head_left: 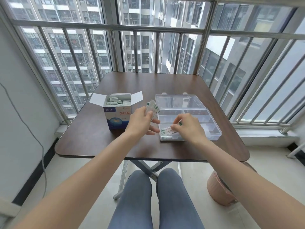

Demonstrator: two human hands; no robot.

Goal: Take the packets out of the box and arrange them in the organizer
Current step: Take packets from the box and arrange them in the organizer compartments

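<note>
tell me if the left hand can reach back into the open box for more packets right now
Probably not yet. The left hand already holds a few packets, so its grip is taken. The box stands open just beside it with nothing between, so the way itself looks free.

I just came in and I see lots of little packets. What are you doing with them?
A person is moving packets from the open box into the clear organizer on the table. The left hand holds a few packets fanned out. The right hand is setting one packet into the organizer's nearest compartment, where some already lie. More packets are still in the box.
</note>
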